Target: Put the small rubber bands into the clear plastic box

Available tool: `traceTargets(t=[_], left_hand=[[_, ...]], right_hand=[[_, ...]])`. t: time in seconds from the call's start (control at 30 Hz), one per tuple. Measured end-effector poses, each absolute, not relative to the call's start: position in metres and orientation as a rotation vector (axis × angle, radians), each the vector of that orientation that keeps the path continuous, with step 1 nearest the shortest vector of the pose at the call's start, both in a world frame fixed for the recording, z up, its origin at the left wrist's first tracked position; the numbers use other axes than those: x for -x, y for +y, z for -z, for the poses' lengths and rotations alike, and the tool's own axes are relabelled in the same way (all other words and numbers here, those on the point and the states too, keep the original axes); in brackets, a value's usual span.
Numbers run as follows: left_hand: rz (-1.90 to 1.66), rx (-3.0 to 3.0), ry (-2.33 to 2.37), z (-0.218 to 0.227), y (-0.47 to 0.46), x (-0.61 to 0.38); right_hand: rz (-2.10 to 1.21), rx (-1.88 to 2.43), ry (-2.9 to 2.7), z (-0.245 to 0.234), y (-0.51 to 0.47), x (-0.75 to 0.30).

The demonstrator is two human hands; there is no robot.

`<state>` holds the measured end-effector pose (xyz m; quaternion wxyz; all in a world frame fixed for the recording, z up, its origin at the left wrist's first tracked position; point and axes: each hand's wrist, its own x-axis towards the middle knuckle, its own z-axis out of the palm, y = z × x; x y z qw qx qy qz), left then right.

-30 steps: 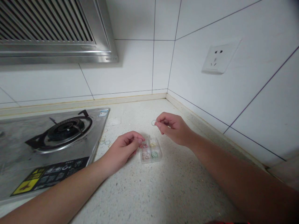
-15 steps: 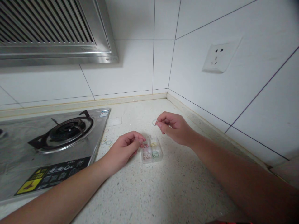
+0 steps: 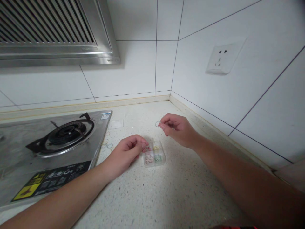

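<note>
A small clear plastic box (image 3: 154, 155) with compartments of coloured rubber bands sits on the speckled countertop (image 3: 166, 194). My left hand (image 3: 126, 152) rests at the box's left edge, fingers curled and pinched against its corner. My right hand (image 3: 177, 128) hovers just behind the box, thumb and forefinger pinched on a small pale rubber band (image 3: 157, 124). Several loose bands (image 3: 107, 145) lie on the counter beside the stove.
A steel gas stove (image 3: 54, 140) with a black burner fills the left. A range hood (image 3: 57, 31) hangs above it. White tiled walls meet in the corner behind, with a wall socket (image 3: 222, 57) on the right wall.
Almost nothing differs: both hands hold their poses, with only a slight shift of the camera view.
</note>
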<state>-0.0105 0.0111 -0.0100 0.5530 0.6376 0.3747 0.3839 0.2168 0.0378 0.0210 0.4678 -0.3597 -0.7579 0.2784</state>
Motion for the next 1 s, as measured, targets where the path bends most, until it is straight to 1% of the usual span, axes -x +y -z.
traceTargets(t=[0.2,0.43,0.67,0.8,1.0], left_hand=[[-0.904,-1.514,0.889,0.007,0.009,0.010],[-0.896,-1.544,0.894,0.007,0.010,0.011],[-0.897,-1.531,0.892,0.008,0.009,0.011],[-0.893,-1.523,0.882,0.008,0.009,0.011],[-0.948,-1.498,0.891,0.008,0.009,0.010]], right_hand=[[-0.711,0.884,-1.859,-0.022,0.038,-0.216],[-0.848,0.791,-1.779,-0.024,0.038,-0.215],[-0.899,0.778,-1.788,-0.028,0.036,-0.213],[-0.893,0.833,-1.869,-0.025,0.035,-0.212],[-0.763,0.887,-2.176,-0.017,0.032,-0.210]])
